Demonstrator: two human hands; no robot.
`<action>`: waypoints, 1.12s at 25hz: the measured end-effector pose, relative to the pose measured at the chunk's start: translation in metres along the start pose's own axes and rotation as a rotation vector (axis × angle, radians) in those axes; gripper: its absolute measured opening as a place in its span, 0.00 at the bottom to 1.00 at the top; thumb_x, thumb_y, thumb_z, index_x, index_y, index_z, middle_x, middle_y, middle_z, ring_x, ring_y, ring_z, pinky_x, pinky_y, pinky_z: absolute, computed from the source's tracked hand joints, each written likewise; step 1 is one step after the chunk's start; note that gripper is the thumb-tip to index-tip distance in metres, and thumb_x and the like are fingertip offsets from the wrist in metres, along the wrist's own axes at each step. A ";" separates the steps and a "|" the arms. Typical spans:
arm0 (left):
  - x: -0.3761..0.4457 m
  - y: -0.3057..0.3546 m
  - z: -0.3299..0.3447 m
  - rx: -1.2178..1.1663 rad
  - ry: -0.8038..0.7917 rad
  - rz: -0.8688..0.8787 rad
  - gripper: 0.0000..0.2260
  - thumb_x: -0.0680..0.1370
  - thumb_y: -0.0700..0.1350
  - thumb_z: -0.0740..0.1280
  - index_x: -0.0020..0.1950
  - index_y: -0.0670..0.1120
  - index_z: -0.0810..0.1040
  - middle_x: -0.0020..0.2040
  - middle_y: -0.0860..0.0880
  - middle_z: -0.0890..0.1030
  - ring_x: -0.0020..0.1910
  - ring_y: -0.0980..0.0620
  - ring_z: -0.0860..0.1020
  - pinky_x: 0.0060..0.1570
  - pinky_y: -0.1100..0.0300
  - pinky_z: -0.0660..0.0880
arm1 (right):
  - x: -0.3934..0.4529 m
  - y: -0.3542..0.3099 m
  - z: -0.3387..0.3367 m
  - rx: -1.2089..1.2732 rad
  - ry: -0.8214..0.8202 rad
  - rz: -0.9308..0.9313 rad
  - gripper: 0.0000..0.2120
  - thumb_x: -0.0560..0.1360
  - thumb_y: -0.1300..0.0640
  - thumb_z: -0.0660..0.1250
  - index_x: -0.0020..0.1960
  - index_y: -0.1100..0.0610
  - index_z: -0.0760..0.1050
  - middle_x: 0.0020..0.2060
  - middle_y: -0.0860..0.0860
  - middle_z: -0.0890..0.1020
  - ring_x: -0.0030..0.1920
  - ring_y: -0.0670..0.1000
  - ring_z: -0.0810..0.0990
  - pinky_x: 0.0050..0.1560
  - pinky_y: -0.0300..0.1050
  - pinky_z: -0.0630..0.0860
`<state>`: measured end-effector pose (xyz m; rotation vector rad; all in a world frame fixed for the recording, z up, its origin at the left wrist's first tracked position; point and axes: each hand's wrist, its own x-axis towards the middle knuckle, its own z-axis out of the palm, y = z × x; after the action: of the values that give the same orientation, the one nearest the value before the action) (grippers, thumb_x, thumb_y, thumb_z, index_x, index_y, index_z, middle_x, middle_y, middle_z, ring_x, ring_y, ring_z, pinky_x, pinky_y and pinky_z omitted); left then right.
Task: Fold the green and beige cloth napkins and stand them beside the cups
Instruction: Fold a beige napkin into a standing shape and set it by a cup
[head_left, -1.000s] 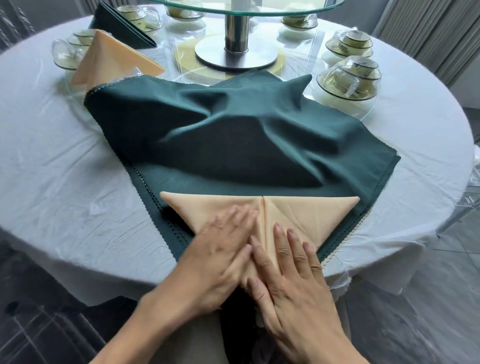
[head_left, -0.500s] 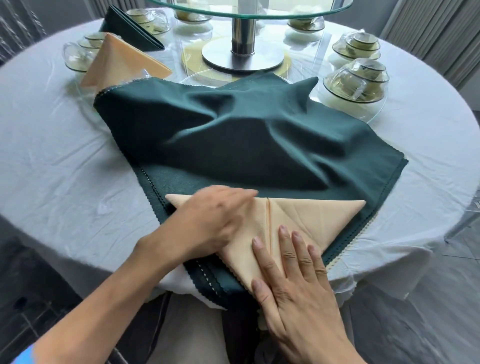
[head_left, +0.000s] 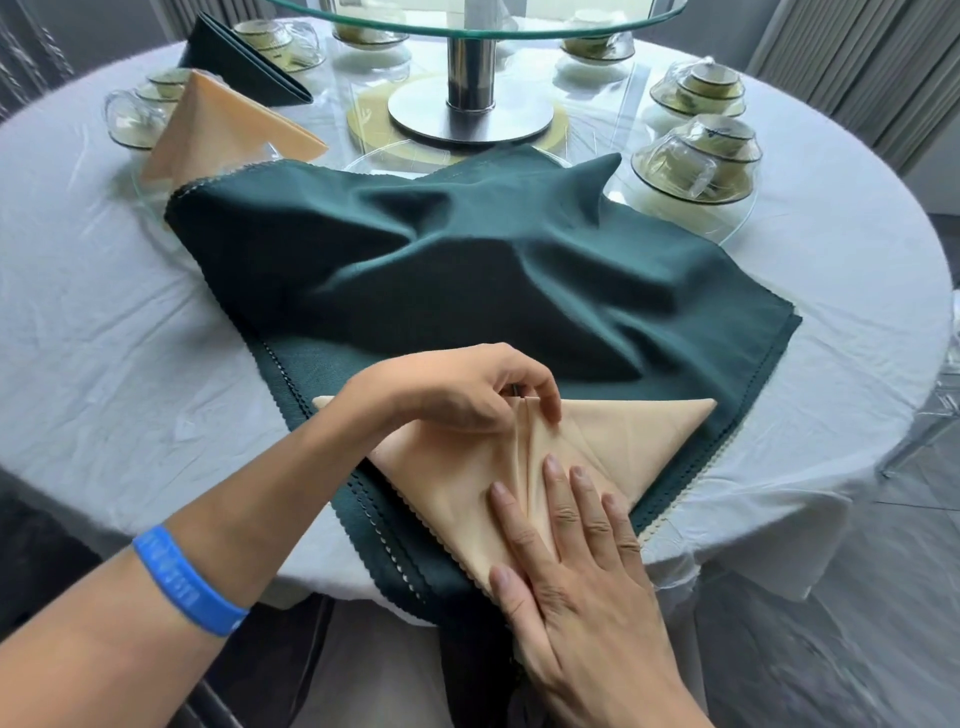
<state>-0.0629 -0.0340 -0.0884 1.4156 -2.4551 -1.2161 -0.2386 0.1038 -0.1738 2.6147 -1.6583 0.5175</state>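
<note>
Napkins: two folded ones (head_left: 228, 122) stand beside the cups (head_left: 137, 111); left hand (head_left: 457, 387) seemingly pinches the beige napkin's (head_left: 597, 436) seam, right hand (head_left: 576, 551) flat, pressing; green napkin (head_left: 467, 270) unfolded.

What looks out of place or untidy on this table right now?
The green napkin lies unfolded and rumpled across the table's middle, one corner peaked up beside the cups on the right. The left hand pinches the centre seam of the beige napkin, which lies on it; the right hand presses it flat. Nothing looks spilled or damaged.
</note>
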 end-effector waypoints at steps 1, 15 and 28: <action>-0.001 -0.002 -0.001 -0.025 0.012 0.008 0.23 0.64 0.40 0.60 0.54 0.57 0.81 0.38 0.56 0.80 0.35 0.52 0.75 0.36 0.57 0.72 | 0.000 0.000 -0.001 0.014 -0.009 0.002 0.27 0.82 0.40 0.41 0.75 0.46 0.64 0.74 0.59 0.66 0.74 0.58 0.62 0.71 0.57 0.56; -0.090 0.070 -0.022 -0.175 0.435 0.459 0.14 0.69 0.33 0.71 0.51 0.46 0.86 0.45 0.48 0.79 0.43 0.48 0.79 0.42 0.57 0.73 | 0.032 -0.026 -0.093 0.878 0.138 0.294 0.15 0.72 0.51 0.66 0.59 0.43 0.76 0.35 0.44 0.79 0.36 0.44 0.76 0.38 0.44 0.75; -0.080 -0.014 0.037 -0.006 0.506 -0.080 0.25 0.70 0.67 0.67 0.66 0.66 0.69 0.62 0.63 0.73 0.54 0.63 0.77 0.56 0.61 0.73 | 0.072 0.065 -0.074 0.497 -0.261 0.181 0.21 0.72 0.43 0.71 0.64 0.41 0.70 0.51 0.36 0.79 0.46 0.42 0.78 0.48 0.37 0.72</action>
<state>-0.0215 0.0448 -0.0980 1.5934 -2.0635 -0.7489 -0.2886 0.0246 -0.0953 2.9942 -2.0950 0.6993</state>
